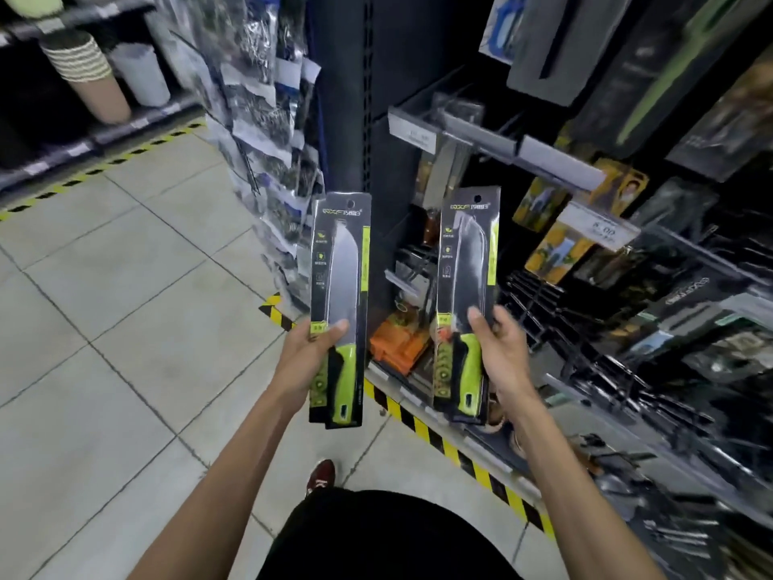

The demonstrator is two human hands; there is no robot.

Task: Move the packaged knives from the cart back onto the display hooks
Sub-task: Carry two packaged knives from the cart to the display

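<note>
- My left hand (309,349) grips one packaged knife (341,286) at its handle; my right hand (497,349) holds a second packaged knife (466,286). Both are upright, near the display hooks (502,127).
- I should line up each hang hole (350,204) squarely before sliding it on.

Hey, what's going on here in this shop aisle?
A person stands at a knife display rack, with one green-handled packaged knife upright in each hand. The left hand grips the left package near its handle end. The right hand holds the right package likewise, nearer the rack. Neither hangs on a hook yet.
</note>
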